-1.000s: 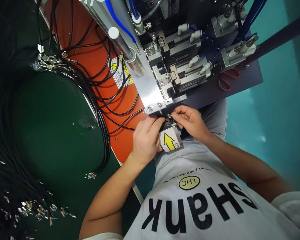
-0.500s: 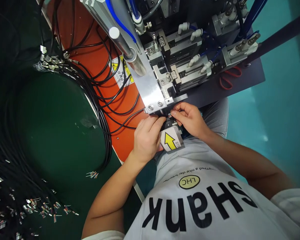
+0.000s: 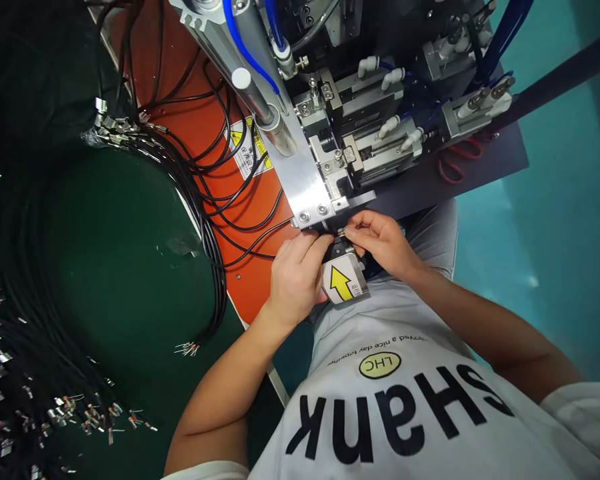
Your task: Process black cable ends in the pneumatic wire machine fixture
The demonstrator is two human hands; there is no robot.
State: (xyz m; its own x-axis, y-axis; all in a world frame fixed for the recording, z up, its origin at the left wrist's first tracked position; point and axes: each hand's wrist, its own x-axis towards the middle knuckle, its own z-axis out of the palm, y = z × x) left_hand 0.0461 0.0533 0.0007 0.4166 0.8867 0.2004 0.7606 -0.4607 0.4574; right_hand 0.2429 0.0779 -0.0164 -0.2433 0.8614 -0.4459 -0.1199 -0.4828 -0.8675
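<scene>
My left hand (image 3: pixel 296 275) is closed at the front of the machine, its fingertips under the edge of a silver metal plate (image 3: pixel 305 190). A black cable (image 3: pixel 253 253) runs into its fingers, which cover the rest of it. Just to the right, my right hand (image 3: pixel 384 245) pinches a small shiny metal piece (image 3: pixel 341 232) between thumb and forefinger. Both sets of fingertips are close together over a dark fixture (image 3: pixel 338 249). Below this fixture sits a metal guard with a yellow arrow label (image 3: pixel 341 283).
Black cables (image 3: pixel 213 240) with metal ends lie bundled across the orange base (image 3: pixel 245 293) and green mat (image 3: pixel 125 267). More cables with stripped wire ends (image 3: pixel 75 413) lie at lower left. Pneumatic cylinders (image 3: pixel 380 150) with blue hoses stand above my hands. A red cord (image 3: pixel 453 170) rests at right.
The view has shifted slightly, moving the machine a little right and down. My right fingertips are a bit lower, and the small metal piece shows more clearly. My left hand keeps its place at the fixture.
</scene>
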